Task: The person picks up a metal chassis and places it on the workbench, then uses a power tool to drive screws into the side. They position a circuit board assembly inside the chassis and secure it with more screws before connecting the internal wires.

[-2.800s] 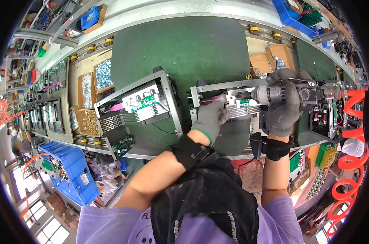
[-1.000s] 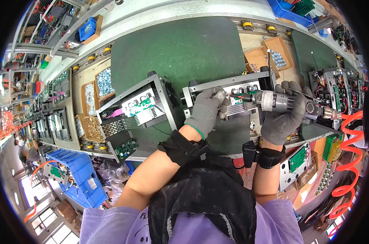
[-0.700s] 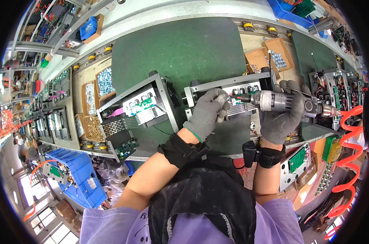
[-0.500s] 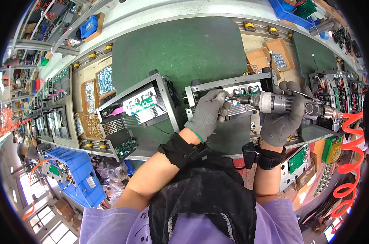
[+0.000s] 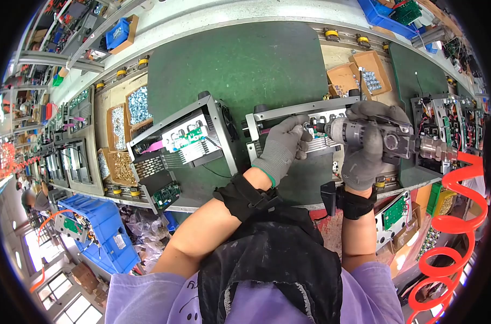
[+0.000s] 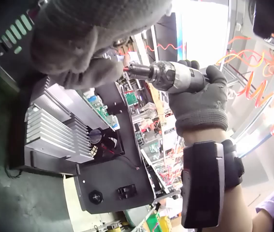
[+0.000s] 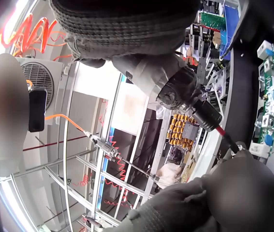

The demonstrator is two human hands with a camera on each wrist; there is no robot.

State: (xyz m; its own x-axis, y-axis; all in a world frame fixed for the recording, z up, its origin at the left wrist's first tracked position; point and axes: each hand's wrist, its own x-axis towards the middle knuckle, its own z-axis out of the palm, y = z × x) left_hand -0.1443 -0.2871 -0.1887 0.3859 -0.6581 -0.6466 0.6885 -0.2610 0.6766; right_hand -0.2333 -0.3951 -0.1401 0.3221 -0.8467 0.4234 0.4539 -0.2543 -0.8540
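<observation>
An open metal chassis with a finned heat sink lies on the green mat in front of me. My gloved right hand grips a grey air screwdriver, with its bit pointing left into the chassis. My gloved left hand has its fingertips curled at the bit's tip and pinches a small screw there. In the left wrist view the screwdriver meets the left fingers above the heat sink. The right wrist view shows the red-tipped bit touching the left glove.
A second open chassis lies to the left. Cardboard boxes of screws stand behind, and trays of screws are at the far left. More units are to the right. A red coiled air hose hangs at the right, and a blue bin sits below.
My right hand has rolled over the top of the screwdriver and shifted it slightly left. The red hose has swung lower. My left hand stays at the bit's tip.
</observation>
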